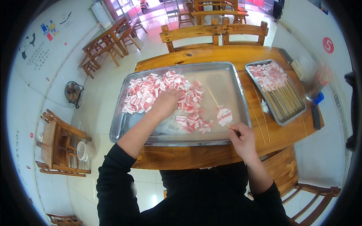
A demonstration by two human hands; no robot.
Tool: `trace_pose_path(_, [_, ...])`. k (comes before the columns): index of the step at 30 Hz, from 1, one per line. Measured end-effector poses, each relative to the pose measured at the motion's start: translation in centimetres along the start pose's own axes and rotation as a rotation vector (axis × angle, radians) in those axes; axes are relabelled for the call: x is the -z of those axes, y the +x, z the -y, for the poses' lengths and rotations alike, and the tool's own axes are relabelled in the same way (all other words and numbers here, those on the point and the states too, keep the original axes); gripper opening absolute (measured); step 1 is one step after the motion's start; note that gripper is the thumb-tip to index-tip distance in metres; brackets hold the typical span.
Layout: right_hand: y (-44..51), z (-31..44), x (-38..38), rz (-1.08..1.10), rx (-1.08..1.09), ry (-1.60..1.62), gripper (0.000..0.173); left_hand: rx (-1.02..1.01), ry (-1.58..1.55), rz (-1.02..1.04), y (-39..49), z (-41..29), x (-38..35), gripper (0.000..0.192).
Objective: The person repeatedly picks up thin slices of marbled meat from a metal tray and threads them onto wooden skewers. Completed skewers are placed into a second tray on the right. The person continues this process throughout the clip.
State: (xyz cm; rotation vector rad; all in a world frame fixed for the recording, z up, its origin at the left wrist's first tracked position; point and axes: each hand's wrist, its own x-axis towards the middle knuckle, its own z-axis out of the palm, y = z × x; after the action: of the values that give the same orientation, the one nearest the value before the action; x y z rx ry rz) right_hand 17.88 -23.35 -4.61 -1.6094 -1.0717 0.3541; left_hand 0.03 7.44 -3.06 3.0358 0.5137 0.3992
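Observation:
My right hand (243, 138) pinches the lower end of a thin wooden skewer (213, 97) over the right front of a large metal tray (181, 141). A few slices of streaky raw meat (224, 116) are threaded on that skewer, close above my fingers. My left hand (167, 102) rests in the pile of raw meat slices (147, 90) in the tray's left and middle part. Its fingertips are bent down into the meat, so whether they grip a slice is hidden. A smaller heap of slices (195, 122) lies nearer to me.
On the right, a smaller metal tray (278, 121) holds many loaded skewers (271, 79). Loose skewers (256, 120) lie between the trays on the wooden table (181, 159). A cleaver (295, 66), a black-handled tool (316, 117) and a container of sticks (318, 82) are near the wall.

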Motion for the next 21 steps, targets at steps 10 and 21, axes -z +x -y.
trace_pose_path(10, [0.2,0.3,0.2,0.057,0.060,0.010,0.004,0.521,-0.764,0.031,1.7,1.1,1.7,0.010])
trace_pose_path(21, [0.6,2.3,0.9,0.203,0.055,-0.067,0.006,0.618,-1.436,0.051,0.4,-2.8,3.3,0.011])
